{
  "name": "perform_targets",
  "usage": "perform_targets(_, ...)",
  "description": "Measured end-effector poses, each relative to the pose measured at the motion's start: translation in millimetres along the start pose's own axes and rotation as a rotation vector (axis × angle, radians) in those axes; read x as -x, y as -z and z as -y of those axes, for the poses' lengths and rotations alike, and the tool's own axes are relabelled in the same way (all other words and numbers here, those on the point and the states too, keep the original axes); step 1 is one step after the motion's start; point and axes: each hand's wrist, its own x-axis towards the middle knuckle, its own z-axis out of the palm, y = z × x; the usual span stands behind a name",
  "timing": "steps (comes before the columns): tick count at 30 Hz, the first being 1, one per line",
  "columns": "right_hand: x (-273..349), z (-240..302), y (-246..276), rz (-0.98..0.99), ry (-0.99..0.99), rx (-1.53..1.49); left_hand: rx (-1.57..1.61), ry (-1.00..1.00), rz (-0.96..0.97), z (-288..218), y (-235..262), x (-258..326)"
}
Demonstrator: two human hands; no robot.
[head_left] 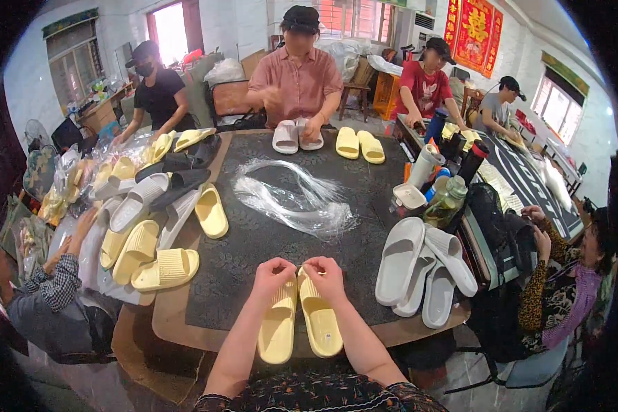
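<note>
On my far left, a heap of yellow and grey slippers (pixel 141 226) covers the left side of the worktop (pixel 254 247), with one yellow slipper (pixel 211 211) lying by itself just right of the heap. My left hand (pixel 273 276) rests at the far end of the left slipper of a yellow pair (pixel 299 321) lying side by side at the near edge, right in front of me. Its grip is pinched together on something very thin at the top of the pair; I cannot make out what. My right hand (pixel 325 275) sits just beside it, at the top of the right slipper, fingertips likewise pinched together. The two hands nearly touch. Beyond them, near the middle of the worktop, lies a loose bundle of clear plastic strips (pixel 295 199). Farther right, near the edge, grey slippers (pixel 422 271) lie stacked in a small pile. Behind those stand bottles and cups (pixel 439 185).
</note>
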Motion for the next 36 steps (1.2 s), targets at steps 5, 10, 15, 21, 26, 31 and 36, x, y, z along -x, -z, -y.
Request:
perform_targets(5, 0, -1, -2, -0.002, 0.017, 0.0, -0.076, -0.02, -0.022, 4, -1, -1)
perform_targets(10, -1, -7, -2, -0.036, 0.007, -0.018, -0.035, -0.035, -0.029, 4, -1, -2)
perform_targets(15, 0, -9, -4, -0.101, -0.055, -0.057, -0.052, -0.046, -0.036, 9, 0, -3)
perform_targets(21, -1, -9, -2, 0.022, 0.055, 0.022, -0.093, -0.031, 0.056, 10, 2, -5)
perform_targets(26, 0, -3, -5, -0.075, -0.067, -0.031, -0.037, -0.069, 0.033, 14, 6, -5)
perform_targets(31, 0, -3, 0, 0.042, 0.047, 0.066, -0.03, -0.006, 0.05, 9, 1, -4)
perform_targets(36, -2, -13, -2, -0.109, -0.088, -0.123, 0.026, -0.028, 0.029, 13, 2, -4)
